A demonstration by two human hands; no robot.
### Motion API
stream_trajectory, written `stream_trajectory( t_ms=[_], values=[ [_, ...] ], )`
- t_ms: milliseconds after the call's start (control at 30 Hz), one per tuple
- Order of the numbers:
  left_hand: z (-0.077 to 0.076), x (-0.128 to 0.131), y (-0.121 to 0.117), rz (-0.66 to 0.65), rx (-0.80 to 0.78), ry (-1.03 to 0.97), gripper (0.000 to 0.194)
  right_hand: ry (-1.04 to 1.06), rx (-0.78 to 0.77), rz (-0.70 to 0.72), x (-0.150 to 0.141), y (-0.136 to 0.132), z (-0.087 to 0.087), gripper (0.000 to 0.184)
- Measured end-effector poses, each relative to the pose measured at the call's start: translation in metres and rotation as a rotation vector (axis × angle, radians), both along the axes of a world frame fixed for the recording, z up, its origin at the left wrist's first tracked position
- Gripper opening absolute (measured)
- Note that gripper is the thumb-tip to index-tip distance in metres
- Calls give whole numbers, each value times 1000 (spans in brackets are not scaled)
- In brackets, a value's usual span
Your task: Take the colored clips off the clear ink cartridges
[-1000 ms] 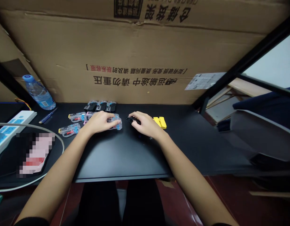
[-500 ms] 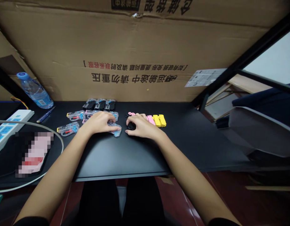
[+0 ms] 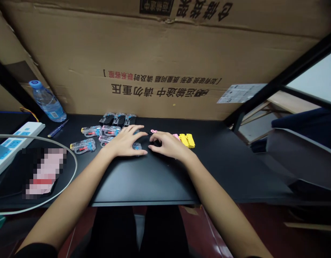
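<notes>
Head view: we see clear plastic cases (image 3: 83,146) w/ red inserts left of L hand (image 3: 125,141), on black desk (image 3: 144,182). L hand spread, not pinching; blue-tinted clear piece (image 3: 137,146) lies inside span of thumb and fingers, on inner side toward R, nearer L, long axis approx sideways, partly hidden. R hand (image 3: 165,145) curved, fingers apart, over small black piece (image 3: 155,143); can't tell if touching. Further right, pink pieces (image 3: 176,136), then yellow pieces (image 3: 187,140).

My desk (image 3: 144,181) is smooth matt black, the clear cases (image 3: 83,146) are glossy plastic, the carton (image 3: 165,46) is rough brown cardboard, and the yellow clips (image 3: 187,140) look like plastic, I think.
</notes>
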State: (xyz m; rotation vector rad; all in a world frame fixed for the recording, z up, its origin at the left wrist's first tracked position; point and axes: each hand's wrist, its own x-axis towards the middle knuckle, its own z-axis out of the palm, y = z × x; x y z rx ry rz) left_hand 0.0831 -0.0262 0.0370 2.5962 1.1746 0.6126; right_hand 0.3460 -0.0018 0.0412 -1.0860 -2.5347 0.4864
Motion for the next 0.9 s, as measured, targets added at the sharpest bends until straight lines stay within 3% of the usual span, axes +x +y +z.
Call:
stream_trajectory(
  t_ms=[167,500,767,900],
  values=[
    [-12,5,3,57,17,62,50,-8,21,23,1,0,-2,13],
    [-11,-6,9,120,62,127,51,132,124,28,-7,10,-19,21],
    [-9,-12,12,145,57,111,51,191,220,35,0,16,-14,23],
    [-6,-13,14,280,129,117,54,264,263,22,-2,14,-9,23]
  ],
)
